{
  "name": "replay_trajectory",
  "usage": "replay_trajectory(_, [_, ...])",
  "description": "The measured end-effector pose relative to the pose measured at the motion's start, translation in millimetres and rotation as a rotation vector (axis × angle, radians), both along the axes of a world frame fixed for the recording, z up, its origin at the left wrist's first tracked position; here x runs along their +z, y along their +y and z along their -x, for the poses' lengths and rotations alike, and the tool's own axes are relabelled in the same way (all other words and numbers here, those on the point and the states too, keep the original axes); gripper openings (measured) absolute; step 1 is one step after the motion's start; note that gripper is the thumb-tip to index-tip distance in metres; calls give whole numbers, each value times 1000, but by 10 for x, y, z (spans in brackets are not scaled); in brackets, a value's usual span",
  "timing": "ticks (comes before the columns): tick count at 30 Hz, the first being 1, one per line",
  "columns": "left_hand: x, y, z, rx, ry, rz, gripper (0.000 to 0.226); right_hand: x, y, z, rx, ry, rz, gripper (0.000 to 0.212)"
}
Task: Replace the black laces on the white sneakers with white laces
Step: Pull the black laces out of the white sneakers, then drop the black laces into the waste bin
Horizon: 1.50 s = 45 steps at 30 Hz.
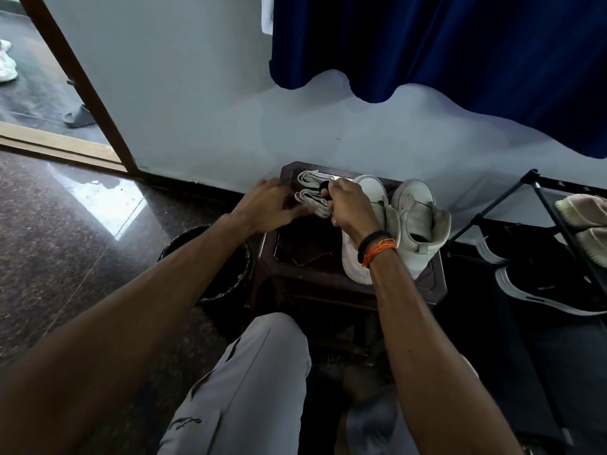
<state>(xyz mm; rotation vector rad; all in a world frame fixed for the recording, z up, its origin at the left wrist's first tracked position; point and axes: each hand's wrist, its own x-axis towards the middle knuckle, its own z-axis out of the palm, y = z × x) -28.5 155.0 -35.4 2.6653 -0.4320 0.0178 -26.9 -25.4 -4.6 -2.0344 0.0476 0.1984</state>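
Note:
Two white high-top sneakers (414, 221) stand side by side on the right half of a small dark wooden stool (302, 254), toes toward the wall. Two folded bundles of white laces (310, 192) lie at the stool's far left. My right hand (351, 208) is curled above the left sneaker and pinches something small and black, seemingly black lace, beside the bundles. My left hand (266, 205) hovers over the stool's left edge with fingers spread and blurred, reaching at the lace bundles. The left sneaker's eyelets are hidden by my right hand.
A black bin (210, 257) stands left of the stool. A black shoe rack (551, 244) with dark and beige shoes is on the right. A blue curtain (460, 47) hangs above. The wall is just behind the stool; my knees are below it.

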Motion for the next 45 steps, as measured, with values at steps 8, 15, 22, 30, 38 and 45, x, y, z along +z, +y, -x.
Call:
replay_trajectory(8, [37, 75, -115, -293, 224, -337, 109, -27, -13, 26, 90, -24, 32, 34])
replay_trajectory(15, [10, -53, -74, -329, 126, -375, 82, -39, 19, 55, 86, -49, 109, 35])
replay_trajectory(22, [-116, -65, 68, -267, -14, -281, 56, -118, 101, 114, 57, -30, 127, 32])
replay_trajectory(30, [-123, -179, 299, -10, -20, -264, 24, -331, 180, 254, 10, -11, 66, 16])
replay_trajectory(38, [-291, -320, 593, 206, 0, -373, 40, -457, 282, 304, -139, -61, -1, 23])
replay_trajectory(45, [-324, -297, 635, 190, -90, -364, 39, -507, 380, 334, -77, -167, 136, 12])
